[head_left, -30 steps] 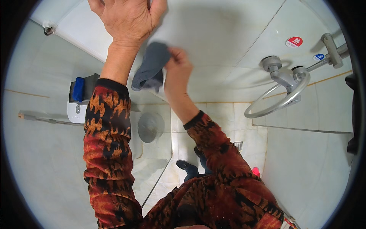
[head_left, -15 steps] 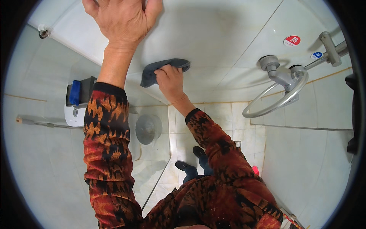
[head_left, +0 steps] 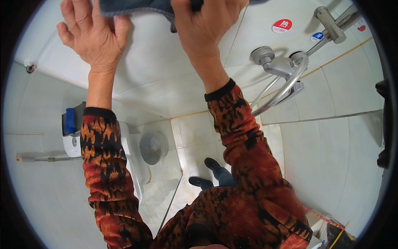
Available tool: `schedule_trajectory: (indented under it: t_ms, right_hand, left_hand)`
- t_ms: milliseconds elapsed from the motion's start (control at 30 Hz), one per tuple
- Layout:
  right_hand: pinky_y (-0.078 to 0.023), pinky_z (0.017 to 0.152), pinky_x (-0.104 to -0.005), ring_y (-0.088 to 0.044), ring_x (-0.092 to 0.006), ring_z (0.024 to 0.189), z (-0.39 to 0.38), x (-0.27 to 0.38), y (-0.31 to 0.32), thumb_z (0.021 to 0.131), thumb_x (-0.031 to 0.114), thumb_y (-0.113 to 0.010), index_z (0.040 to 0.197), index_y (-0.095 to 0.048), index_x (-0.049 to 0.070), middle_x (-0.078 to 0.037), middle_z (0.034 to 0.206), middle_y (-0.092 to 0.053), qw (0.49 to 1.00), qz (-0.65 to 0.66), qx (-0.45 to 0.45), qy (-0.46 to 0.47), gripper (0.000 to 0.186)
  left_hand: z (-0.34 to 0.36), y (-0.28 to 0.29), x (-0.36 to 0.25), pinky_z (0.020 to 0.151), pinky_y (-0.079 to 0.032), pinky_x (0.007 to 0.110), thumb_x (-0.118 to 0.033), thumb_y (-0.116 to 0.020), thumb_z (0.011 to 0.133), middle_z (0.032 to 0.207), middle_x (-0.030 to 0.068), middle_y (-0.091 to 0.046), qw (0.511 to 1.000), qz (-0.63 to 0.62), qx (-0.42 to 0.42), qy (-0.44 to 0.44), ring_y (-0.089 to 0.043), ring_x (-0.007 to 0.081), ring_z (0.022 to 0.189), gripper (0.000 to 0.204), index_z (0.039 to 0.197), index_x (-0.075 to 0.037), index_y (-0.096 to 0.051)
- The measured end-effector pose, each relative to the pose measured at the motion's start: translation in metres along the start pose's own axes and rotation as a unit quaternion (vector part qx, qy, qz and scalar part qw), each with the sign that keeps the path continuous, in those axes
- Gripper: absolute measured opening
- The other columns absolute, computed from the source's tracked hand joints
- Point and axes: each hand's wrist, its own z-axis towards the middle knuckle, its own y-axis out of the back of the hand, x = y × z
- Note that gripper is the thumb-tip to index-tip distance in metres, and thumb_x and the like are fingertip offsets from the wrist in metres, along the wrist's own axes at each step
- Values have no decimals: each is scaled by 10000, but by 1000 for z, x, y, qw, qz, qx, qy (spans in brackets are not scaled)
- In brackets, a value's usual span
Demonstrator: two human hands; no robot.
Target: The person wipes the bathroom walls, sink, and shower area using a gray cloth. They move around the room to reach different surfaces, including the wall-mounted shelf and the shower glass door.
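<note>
My left hand (head_left: 93, 43) is spread against the white tiled wall (head_left: 153, 45) at the upper left, its fingers apart. My right hand (head_left: 201, 29), slightly blurred, grips a dark blue-grey cloth (head_left: 132, 7) on that wall at the top of the view. The cloth reaches over to the forefinger and thumb of the left hand and partly runs out of view. Right of my right hand are a chrome mixer tap (head_left: 282, 66) with a looped hose and two round stickers, red (head_left: 282, 25) and blue.
A glass panel edge (head_left: 174, 193) runs along the left; beyond it are a white toilet (head_left: 72, 145), a dark box (head_left: 66, 124) with a blue cloth and a grey round basin (head_left: 149, 147). My shoes (head_left: 211, 164) stand on the tiled floor. Clutter (head_left: 336, 230) lies at lower right.
My right hand has carried the cloth up the wall to beside my left hand, which stays against the wall. The view has shifted, moving the tap leftward in the picture.
</note>
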Motion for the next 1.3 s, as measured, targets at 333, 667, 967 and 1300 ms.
schedule_trajectory:
  t_ms: [333,667,967,1300]
  right_hand:
    - [-201,1026,-574,-261,-515,1246,-242,-7,110,774,26,-508,1205,-386,-82,-334,1361,-267,940,-91,115,-307,462]
    - [-421,799,-326,-517,-302,845,-327,-104,174,837,116,-418,1121,-453,-95,-190,1007,-543,674,-137,-89,-720,355]
    - [-397,868,-318,-463,-249,944,-187,-26,107,788,13,-455,1070,-454,-50,-169,1129,-472,867,-57,10,-495,290]
    - [-158,1018,-615,-259,-501,1278,-130,41,34,727,49,-542,1186,-485,-29,-322,1357,-309,980,-1,148,-132,470]
  left_hand:
    - [-4,-1,5,972,-211,451,-533,-486,844,1318,36,-444,998,57,-22,-34,-356,245,1223,534,1273,-217,-510]
    - [-2,1,3,988,-180,455,-524,-480,853,1308,30,-448,998,42,-21,-40,-357,202,1223,522,1278,-222,-495]
    - [-3,4,-1,990,-206,420,-528,-496,845,1274,36,-473,999,43,-20,-25,-371,194,1206,510,1247,-216,-530]
    - [-7,2,15,961,-207,406,-566,-448,851,1228,36,-494,997,52,-29,-56,-386,207,1179,530,1239,-217,-539]
